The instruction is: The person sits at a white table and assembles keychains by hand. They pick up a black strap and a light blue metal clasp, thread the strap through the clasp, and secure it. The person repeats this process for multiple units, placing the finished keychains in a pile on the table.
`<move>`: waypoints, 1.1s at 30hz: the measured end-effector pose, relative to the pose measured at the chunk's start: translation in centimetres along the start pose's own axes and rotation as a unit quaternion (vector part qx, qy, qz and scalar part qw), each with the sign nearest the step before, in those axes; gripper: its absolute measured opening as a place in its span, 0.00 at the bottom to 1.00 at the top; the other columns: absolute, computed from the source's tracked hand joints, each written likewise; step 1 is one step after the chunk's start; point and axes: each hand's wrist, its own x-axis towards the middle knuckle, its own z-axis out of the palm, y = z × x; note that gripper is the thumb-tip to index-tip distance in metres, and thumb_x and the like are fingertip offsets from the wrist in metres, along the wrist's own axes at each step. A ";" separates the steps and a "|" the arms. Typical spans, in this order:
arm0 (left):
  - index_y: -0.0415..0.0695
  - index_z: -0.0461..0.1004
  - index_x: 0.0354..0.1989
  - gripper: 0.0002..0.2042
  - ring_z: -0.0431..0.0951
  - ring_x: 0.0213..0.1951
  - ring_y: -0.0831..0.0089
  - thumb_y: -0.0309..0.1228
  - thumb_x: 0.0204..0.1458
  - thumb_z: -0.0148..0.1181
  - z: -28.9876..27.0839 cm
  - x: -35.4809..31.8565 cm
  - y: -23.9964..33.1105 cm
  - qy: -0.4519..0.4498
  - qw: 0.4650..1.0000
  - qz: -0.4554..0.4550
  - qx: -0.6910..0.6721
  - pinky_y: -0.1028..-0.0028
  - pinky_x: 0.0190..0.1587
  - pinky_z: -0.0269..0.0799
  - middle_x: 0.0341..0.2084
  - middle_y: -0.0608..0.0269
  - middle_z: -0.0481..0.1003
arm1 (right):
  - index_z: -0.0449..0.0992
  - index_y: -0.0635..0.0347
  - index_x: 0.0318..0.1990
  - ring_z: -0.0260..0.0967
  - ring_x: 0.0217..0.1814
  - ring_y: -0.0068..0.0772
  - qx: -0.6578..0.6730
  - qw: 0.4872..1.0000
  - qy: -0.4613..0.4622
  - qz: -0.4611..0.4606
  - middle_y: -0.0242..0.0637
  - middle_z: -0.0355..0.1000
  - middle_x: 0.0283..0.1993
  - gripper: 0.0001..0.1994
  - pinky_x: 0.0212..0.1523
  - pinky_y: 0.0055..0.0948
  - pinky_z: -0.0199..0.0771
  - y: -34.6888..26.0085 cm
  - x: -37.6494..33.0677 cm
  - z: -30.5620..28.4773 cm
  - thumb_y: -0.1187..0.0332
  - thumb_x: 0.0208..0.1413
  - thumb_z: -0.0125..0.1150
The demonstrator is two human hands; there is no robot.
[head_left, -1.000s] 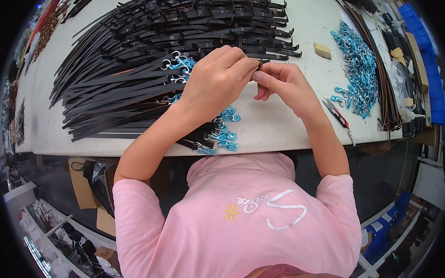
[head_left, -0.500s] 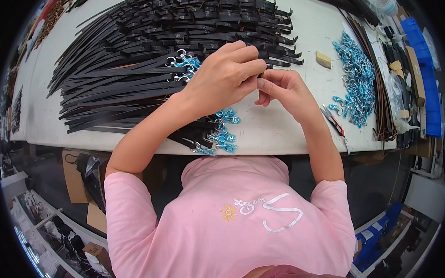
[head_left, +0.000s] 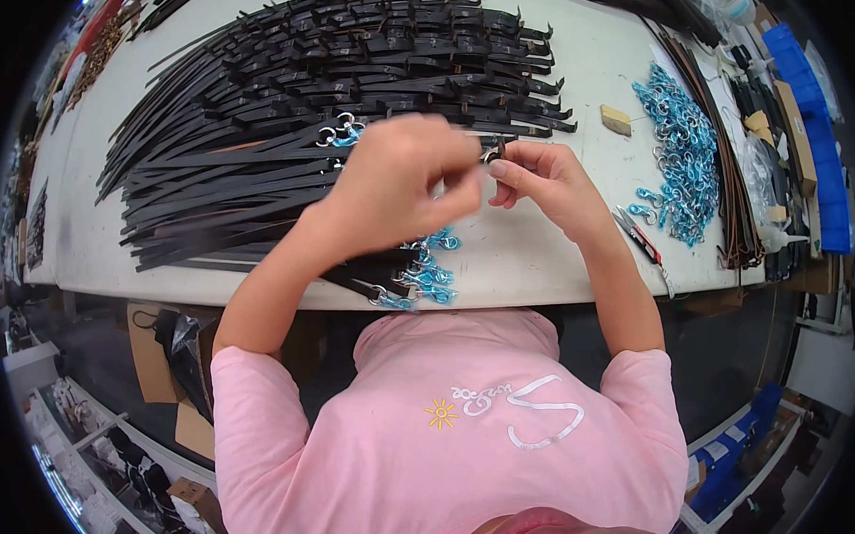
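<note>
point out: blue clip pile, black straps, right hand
blue clip pile [head_left: 681, 144], head view, middle of the heap.
black straps [head_left: 262, 158], head view, middle of the spread.
right hand [head_left: 543, 182], head view, back of the hand.

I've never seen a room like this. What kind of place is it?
Probably a workshop where straps get made. A big pile of black straps covers the white table, and a heap of blue-wrapped metal clips lies beside them.

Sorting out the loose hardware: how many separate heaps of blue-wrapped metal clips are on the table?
2: a big heap at the table's right end, a smaller cluster at the near edge under the left hand. More may be hidden.
</note>
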 end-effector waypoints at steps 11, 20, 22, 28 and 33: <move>0.56 0.81 0.35 0.15 0.65 0.20 0.80 0.48 0.42 0.67 -2.1 -0.5 15.5 -0.025 0.997 -0.003 0.066 0.79 0.21 0.52 0.25 0.73 0.71 | 0.80 0.68 0.37 0.72 0.30 0.20 -0.038 0.999 0.016 -0.019 0.32 0.75 0.28 0.12 0.36 0.22 0.74 -0.1 -0.2 -0.3 0.64 0.60 0.64; 0.48 0.78 0.51 0.21 0.72 0.27 0.76 0.30 0.45 0.69 2.6 1.0 2.5 0.035 0.994 0.042 0.096 0.77 0.32 0.65 0.27 0.67 0.76 | 0.81 0.68 0.42 0.74 0.32 0.20 0.021 0.988 0.100 -0.117 0.33 0.77 0.33 0.11 0.37 0.21 0.75 0.5 -2.4 -2.1 0.67 0.60 0.64; 0.47 0.77 0.54 0.23 0.74 0.28 0.74 0.26 0.45 0.69 2.6 0.5 -0.3 0.065 0.992 -0.006 0.111 0.77 0.34 0.68 0.28 0.65 0.77 | 0.80 0.68 0.43 0.75 0.33 0.20 0.060 0.990 0.100 -0.081 0.33 0.77 0.34 0.10 0.38 0.20 0.76 -0.1 -2.6 -2.4 0.70 0.60 0.65; 0.44 0.82 0.48 0.17 0.67 0.23 0.78 0.19 0.47 0.67 -0.5 -1.1 -1.2 -0.035 0.986 -0.157 0.043 0.76 0.27 0.63 0.21 0.66 0.71 | 0.80 0.69 0.45 0.75 0.33 0.20 0.027 0.994 0.083 -0.073 0.33 0.77 0.34 0.10 0.38 0.21 0.77 -0.5 -2.5 -2.1 0.72 0.59 0.64; 0.44 0.83 0.46 0.15 0.69 0.24 0.79 0.25 0.47 0.70 -3.5 -1.5 -1.2 -0.075 0.971 -0.183 0.132 0.79 0.26 0.63 0.25 0.66 0.75 | 0.80 0.68 0.43 0.73 0.31 0.18 -0.038 0.997 0.054 -0.051 0.31 0.76 0.31 0.10 0.36 0.20 0.74 -0.8 -1.6 -0.9 0.69 0.58 0.66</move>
